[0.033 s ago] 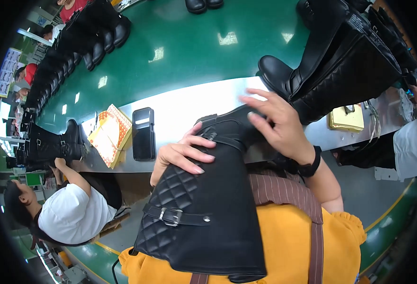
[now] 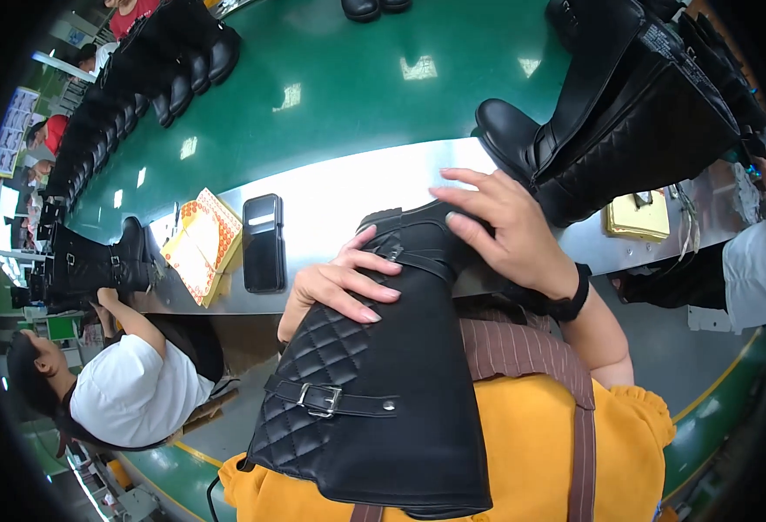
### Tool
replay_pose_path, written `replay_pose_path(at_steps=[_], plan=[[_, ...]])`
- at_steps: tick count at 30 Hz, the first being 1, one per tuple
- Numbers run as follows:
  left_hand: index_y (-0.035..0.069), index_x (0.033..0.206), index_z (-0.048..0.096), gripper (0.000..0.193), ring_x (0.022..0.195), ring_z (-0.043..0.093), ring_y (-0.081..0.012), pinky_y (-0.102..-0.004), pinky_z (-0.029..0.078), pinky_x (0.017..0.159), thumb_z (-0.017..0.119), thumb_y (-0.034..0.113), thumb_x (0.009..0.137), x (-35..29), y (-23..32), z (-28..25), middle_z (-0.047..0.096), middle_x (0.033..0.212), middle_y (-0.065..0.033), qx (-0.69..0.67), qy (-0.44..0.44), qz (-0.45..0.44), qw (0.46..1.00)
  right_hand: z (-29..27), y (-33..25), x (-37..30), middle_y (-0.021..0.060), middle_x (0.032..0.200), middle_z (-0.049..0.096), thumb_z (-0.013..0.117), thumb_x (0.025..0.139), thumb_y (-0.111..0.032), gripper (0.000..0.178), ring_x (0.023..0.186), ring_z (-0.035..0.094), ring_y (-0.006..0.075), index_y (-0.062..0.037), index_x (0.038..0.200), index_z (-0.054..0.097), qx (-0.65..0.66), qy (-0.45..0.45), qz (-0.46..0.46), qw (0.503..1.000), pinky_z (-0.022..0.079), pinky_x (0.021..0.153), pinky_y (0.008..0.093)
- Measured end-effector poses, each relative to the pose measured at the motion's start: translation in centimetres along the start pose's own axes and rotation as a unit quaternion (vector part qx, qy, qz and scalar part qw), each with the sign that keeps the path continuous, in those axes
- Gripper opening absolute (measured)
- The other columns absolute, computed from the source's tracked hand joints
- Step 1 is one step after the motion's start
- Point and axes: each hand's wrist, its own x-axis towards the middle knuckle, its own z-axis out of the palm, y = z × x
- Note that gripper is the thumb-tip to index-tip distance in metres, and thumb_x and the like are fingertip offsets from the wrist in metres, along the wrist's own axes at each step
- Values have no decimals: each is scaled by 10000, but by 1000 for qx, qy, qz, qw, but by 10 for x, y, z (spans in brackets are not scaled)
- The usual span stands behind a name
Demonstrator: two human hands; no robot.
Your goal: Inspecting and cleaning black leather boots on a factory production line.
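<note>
A tall black boot (image 2: 400, 374) lies across my lap, its shaft opening toward me and its foot toward the metal table edge. It has a quilted panel, a buckled strap (image 2: 320, 399) and ankle straps (image 2: 418, 255). My left hand (image 2: 339, 283) is wrapped round the boot at the ankle, fingers on top, thumb hidden. Over the boot's foot, my right hand (image 2: 513, 230) has its fingers spread; whether they touch the leather I cannot tell. Just beyond it, another tall black boot (image 2: 626, 130) leans over the table at the right.
On the metal ledge (image 2: 339, 187) lie a black phone (image 2: 264, 244) and a stack of orange-printed paper (image 2: 200, 248). A yellow pad (image 2: 637, 216) lies at the right. Boots line the green surface (image 2: 339, 96) at the far left. A co-worker in white (image 2: 139, 391) handles a boot at the left.
My right hand has shifted slightly left and down over the boot's foot. The boot's buckled strap and my left hand have moved slightly to the right.
</note>
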Motion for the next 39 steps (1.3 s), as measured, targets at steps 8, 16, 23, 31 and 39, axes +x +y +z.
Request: replay_pose_path(at_steps=[8, 16, 23, 31, 39], plan=[[146, 966, 764, 211, 1196, 550, -409, -575, 108, 1141, 660, 312, 890, -10, -11, -5, 697, 1098, -173, -79, 6, 59, 995, -18, -3, -40, 45, 1347, 521, 789, 716, -304, 696, 1177, 489, 244, -143, 1345, 538, -56, 3, -2, 998, 269, 1107, 522], [130, 907, 775, 195, 1167, 581, -390, -562, 147, 1123, 715, 302, 840, -5, -14, -7, 711, 1041, -193, -92, 9, 40, 995, -5, 9, -53, 20, 1371, 516, 761, 734, -259, 612, 1165, 507, 220, -220, 1318, 583, -81, -21, -12, 996, 356, 1084, 480], [131, 899, 772, 171, 1174, 576, -393, -562, 152, 1128, 703, 284, 864, -11, -18, -7, 713, 1044, -183, -107, 31, 57, 992, 12, 24, -58, -8, 1278, 573, 768, 755, -141, 344, 1037, 570, 173, -179, 1090, 701, -89, 128, -202, 967, 400, 1089, 494], [121, 915, 772, 215, 1188, 565, -391, -541, 159, 1134, 686, 314, 872, -9, -20, -11, 708, 1058, -189, -102, -4, 67, 993, 8, 17, -60, 4, 1290, 506, 788, 707, -192, 584, 1146, 485, 209, -270, 1262, 626, -98, 110, -67, 987, 343, 1110, 460], [135, 900, 774, 189, 1168, 578, -385, -555, 156, 1128, 694, 302, 865, -13, -17, -9, 720, 1029, -165, -73, -4, 37, 997, 5, 14, -51, -27, 1326, 527, 704, 720, -102, 539, 1107, 479, 185, -258, 1233, 650, -146, 42, -52, 987, 381, 1055, 432]])
